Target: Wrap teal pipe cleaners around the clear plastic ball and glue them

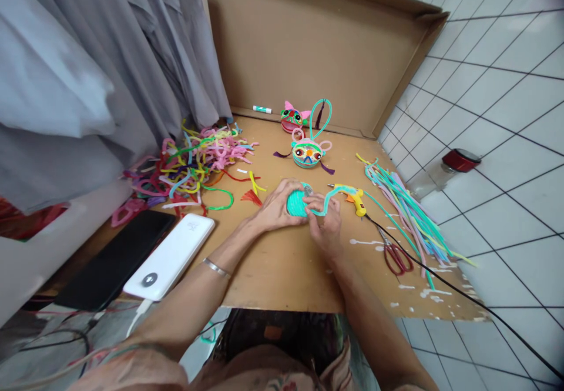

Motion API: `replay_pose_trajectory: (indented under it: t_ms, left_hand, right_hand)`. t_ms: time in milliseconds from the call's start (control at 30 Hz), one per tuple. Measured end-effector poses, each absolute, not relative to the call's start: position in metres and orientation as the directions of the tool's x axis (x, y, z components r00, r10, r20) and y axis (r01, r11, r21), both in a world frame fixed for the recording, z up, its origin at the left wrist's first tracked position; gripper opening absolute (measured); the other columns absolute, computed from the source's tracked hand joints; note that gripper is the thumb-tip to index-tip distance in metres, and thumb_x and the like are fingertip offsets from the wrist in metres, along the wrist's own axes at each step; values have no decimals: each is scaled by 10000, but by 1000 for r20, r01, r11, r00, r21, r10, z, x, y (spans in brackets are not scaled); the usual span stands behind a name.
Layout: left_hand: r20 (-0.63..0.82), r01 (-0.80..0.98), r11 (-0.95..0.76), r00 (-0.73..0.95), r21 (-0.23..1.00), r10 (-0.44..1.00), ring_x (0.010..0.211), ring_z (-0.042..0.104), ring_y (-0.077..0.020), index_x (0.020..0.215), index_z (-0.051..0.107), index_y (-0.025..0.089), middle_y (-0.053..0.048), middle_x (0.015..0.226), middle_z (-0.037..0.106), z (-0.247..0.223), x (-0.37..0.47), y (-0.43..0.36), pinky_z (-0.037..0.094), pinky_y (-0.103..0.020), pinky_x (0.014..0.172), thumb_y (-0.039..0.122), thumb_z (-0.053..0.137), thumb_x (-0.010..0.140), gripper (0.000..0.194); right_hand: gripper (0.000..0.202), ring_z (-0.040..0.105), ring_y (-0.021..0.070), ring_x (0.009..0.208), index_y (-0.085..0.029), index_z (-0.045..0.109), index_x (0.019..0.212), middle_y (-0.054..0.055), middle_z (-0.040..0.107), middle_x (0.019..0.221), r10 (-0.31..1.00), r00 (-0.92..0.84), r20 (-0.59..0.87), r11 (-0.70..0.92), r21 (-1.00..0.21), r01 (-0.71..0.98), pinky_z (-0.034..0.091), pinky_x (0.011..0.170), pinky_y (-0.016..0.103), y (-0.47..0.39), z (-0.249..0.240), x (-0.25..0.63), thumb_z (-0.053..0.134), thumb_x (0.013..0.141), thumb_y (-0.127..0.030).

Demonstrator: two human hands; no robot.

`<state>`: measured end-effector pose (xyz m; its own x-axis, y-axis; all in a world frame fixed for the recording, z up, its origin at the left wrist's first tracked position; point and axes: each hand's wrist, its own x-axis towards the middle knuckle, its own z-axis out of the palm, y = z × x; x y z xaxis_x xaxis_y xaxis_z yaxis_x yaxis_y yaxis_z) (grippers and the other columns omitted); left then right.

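My left hand (277,204) is closed around a ball wrapped in turquoise pipe cleaner (296,204). A small grey patch shows at the ball's upper right. On the ball's right side, my right hand (325,221) pinches a loose turquoise pipe cleaner (328,200) where it meets the wrapping. The strand's free length loops up and right, across a yellow glue gun (359,203) lying on the table. Red-handled scissors (396,257) lie to the right of my right hand. Just left of my left hand are a red tassel (252,197) and a yellow pipe cleaner piece (255,183).
Pipe cleaners heap up in a tangled pile (198,161) at left; a straight bundle (405,209) lies right. Two finished figures (307,154) and a glue stick (262,109) sit behind. A white power bank (170,257) and black phone (117,261) lie front left. A cable (440,276) crosses right.
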<state>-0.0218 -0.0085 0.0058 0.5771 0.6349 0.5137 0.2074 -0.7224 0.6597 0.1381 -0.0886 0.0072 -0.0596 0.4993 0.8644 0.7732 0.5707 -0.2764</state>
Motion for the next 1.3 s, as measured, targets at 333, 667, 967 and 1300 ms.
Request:
replay_pose_trajectory:
  t_ms: [333,667,967,1300]
  left_hand:
    - [564,167,-753,566,636,602,1191,576,-273,1195,512,225,-102,1256,545,4,-22,-8,501,-419,1012,415,816,665,640]
    - [531,197,-735,575,648,622,1183,574,-269,1199,518,233,-91,1252,552,5,-23,-7,499,-420,1010,411,826,655,650]
    - [506,200,-721,589,664,630,1214,563,-277,1196,524,222,-103,1287,539,8,-23,-7,489,-429,1040,422,828,651,655]
    - [443,227,-664,589,712,676,1388,447,-368,1239,512,217,-173,1491,310,4,-23,-8,460,-497,1095,392,860,621,731]
  right_hand:
    - [93,679,216,987,-242,580,868,42,756,949,521,2,854,574,-352,740,490,900,414,-90,8,139,552,935,-184]
    - [100,676,225,958,-242,596,864,48,757,956,542,27,840,555,-382,739,493,887,429,-91,8,140,552,930,-182]
    - [139,673,241,996,-242,609,955,54,747,933,543,-62,837,541,-292,789,486,859,418,-89,-1,145,529,898,-143]
    - [183,659,233,979,-259,591,907,28,768,976,482,-123,868,558,-196,806,432,890,424,-91,6,144,534,825,-105]
